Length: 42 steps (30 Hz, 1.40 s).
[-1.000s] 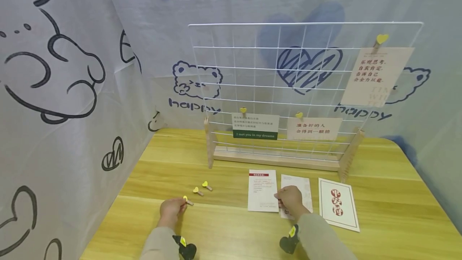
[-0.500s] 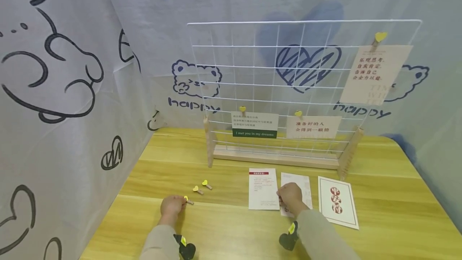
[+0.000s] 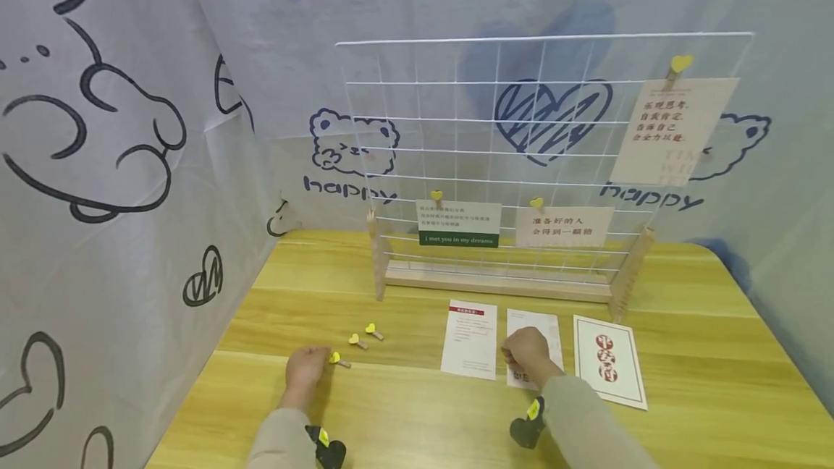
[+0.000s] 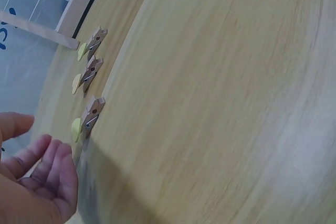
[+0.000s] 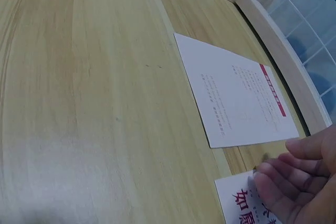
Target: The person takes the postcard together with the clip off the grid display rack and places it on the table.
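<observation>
From afar I see the left hand (image 3: 305, 371), fingers relaxed and empty, just beside the nearest heart-topped clip (image 3: 342, 362) on the tabletop (image 3: 391, 411); a clumsy pinch could flick it away. The right hand (image 3: 529, 353), fingers also released, is over the middle card (image 3: 551, 331); a stray nudge could skew it.

Bare tabletop (image 3: 397, 411) opens a lane between three clips (image 3: 355, 340) beside a person's left hand (image 3: 305, 373) and three cards (image 3: 470, 340) near the right hand (image 3: 526, 352), while a grid rack (image 3: 495, 286) bars the way behind.
</observation>
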Each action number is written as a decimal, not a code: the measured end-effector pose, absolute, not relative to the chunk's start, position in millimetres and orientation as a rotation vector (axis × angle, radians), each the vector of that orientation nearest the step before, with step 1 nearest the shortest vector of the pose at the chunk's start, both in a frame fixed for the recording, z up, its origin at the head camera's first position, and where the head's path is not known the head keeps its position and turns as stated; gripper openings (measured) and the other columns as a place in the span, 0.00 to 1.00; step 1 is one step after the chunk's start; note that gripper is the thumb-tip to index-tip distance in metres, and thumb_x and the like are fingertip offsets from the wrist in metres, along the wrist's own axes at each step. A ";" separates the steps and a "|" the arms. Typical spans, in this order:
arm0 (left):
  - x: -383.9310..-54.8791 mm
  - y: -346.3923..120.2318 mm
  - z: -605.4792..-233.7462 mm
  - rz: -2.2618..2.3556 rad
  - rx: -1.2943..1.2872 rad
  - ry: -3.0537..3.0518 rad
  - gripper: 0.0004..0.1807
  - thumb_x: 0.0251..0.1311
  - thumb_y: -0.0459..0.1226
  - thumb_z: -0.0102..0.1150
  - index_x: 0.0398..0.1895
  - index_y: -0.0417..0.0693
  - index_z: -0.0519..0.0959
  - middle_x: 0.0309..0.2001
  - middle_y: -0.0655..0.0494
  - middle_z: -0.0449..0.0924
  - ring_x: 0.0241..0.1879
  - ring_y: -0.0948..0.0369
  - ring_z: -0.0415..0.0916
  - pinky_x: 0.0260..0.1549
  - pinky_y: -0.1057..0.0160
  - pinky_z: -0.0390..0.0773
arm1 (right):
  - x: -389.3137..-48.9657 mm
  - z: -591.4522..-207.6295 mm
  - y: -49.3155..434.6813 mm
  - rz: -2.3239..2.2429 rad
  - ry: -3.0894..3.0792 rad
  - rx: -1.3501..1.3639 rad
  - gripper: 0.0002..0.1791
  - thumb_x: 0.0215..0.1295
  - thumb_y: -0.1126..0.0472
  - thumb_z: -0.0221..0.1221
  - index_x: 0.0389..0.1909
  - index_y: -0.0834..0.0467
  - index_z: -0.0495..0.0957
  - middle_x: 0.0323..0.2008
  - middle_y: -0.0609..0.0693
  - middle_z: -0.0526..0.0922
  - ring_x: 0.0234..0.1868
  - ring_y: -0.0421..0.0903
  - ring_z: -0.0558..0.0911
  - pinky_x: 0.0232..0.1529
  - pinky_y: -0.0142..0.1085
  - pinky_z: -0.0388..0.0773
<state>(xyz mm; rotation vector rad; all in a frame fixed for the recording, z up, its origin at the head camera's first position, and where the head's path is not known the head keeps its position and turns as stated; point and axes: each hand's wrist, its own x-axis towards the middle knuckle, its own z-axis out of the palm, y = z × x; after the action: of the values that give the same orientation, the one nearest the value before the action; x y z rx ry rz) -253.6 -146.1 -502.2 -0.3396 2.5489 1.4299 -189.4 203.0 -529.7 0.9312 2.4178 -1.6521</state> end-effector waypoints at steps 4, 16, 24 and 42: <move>-254.8 -145.4 -503.5 1.607 -0.314 2.450 0.18 0.58 0.37 0.44 0.43 0.28 0.69 0.39 0.40 0.71 0.39 0.50 0.67 0.36 0.57 0.70 | -186.9 -528.7 207.2 -1.683 2.452 0.858 0.06 0.50 0.71 0.50 0.25 0.70 0.74 0.15 0.53 0.74 0.15 0.42 0.72 0.17 0.31 0.73; -257.4 -127.0 -496.2 1.814 -0.164 2.280 0.18 0.60 0.36 0.45 0.47 0.28 0.67 0.44 0.35 0.69 0.44 0.46 0.68 0.42 0.54 0.72 | -183.4 -514.0 218.3 -1.828 2.497 0.681 0.10 0.56 0.65 0.53 0.34 0.70 0.75 0.29 0.53 0.78 0.29 0.46 0.77 0.34 0.38 0.75; -261.2 -110.3 -483.5 1.855 -0.145 2.213 0.20 0.60 0.38 0.46 0.50 0.32 0.66 0.50 0.37 0.66 0.50 0.47 0.64 0.48 0.56 0.68 | -182.6 -515.2 234.8 -1.897 2.495 0.623 0.17 0.55 0.58 0.56 0.38 0.68 0.74 0.36 0.58 0.78 0.34 0.47 0.77 0.36 0.36 0.75; -267.8 -61.9 -446.2 2.008 0.056 2.097 0.19 0.57 0.39 0.51 0.47 0.34 0.69 0.49 0.40 0.69 0.49 0.48 0.67 0.46 0.59 0.70 | -168.7 -463.4 250.8 -1.994 2.486 0.503 0.26 0.58 0.55 0.54 0.49 0.72 0.66 0.46 0.65 0.72 0.45 0.55 0.74 0.46 0.39 0.71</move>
<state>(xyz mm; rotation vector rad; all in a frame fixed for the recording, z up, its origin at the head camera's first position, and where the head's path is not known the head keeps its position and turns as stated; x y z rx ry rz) -267.8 -61.9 -446.2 0.0561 2.0971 2.0078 -168.7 250.8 -463.4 0.5028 2.4859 -1.9941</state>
